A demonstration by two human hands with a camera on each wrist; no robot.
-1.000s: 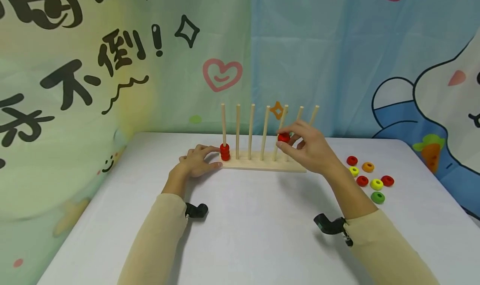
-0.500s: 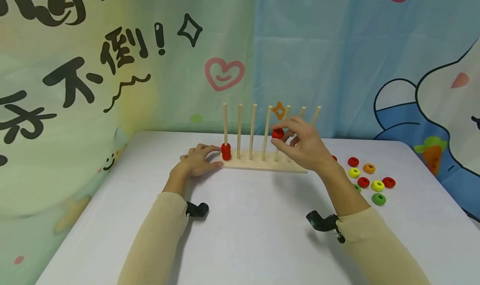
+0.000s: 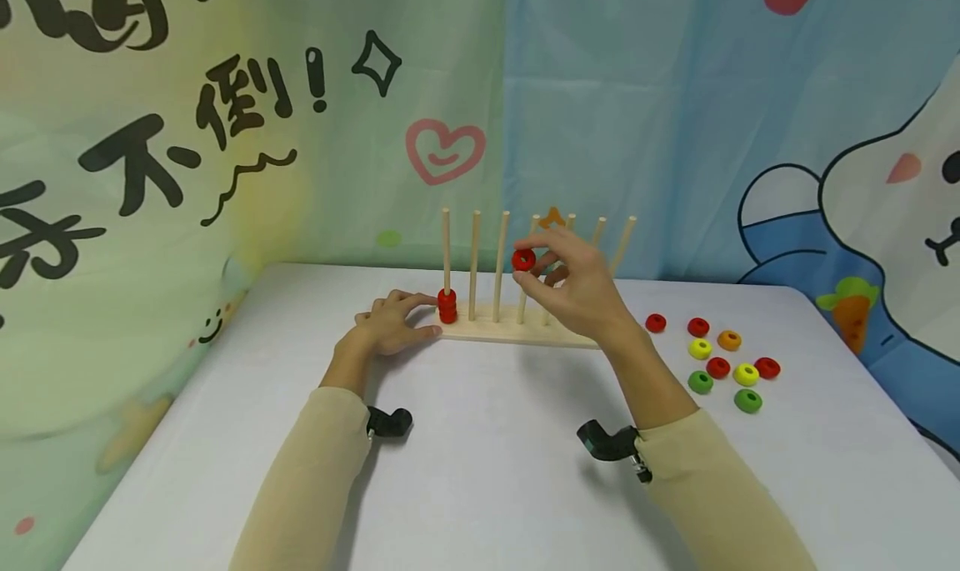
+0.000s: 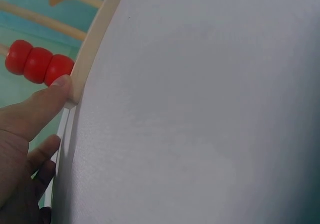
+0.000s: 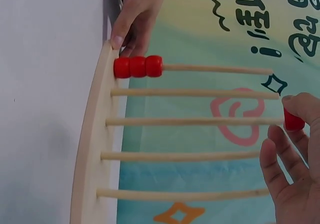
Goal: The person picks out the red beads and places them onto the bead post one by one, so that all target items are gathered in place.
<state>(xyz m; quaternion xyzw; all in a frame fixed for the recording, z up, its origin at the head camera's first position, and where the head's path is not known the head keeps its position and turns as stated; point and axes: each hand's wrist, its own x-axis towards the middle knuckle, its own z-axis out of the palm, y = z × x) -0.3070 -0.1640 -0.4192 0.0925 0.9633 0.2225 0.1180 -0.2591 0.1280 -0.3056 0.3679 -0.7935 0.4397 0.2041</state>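
Observation:
A pale wooden peg rack (image 3: 487,329) with several upright pegs stands at the back of the table. Three red beads (image 5: 138,67) are stacked on its leftmost peg. My left hand (image 3: 390,321) holds the left end of the rack's base, thumb at the front corner and fingers behind it, as the left wrist view (image 4: 62,82) shows beside the stack. Between thumb and index finger, my right hand (image 3: 573,279) pinches another red bead (image 3: 523,260), its hole facing the head camera. That bead is raised near the upper part of the middle pegs, right of the stacked peg.
Loose beads lie on the white table right of the rack: several red ones (image 3: 717,368), two yellow (image 3: 746,374), two green (image 3: 747,401) and an orange one (image 3: 729,340). A printed cloth backdrop (image 3: 600,96) hangs behind the table.
My right hand has moved left along the pegs with the red bead and raised it slightly; the bead has turned to show its hole. My left hand stays at the base's end.

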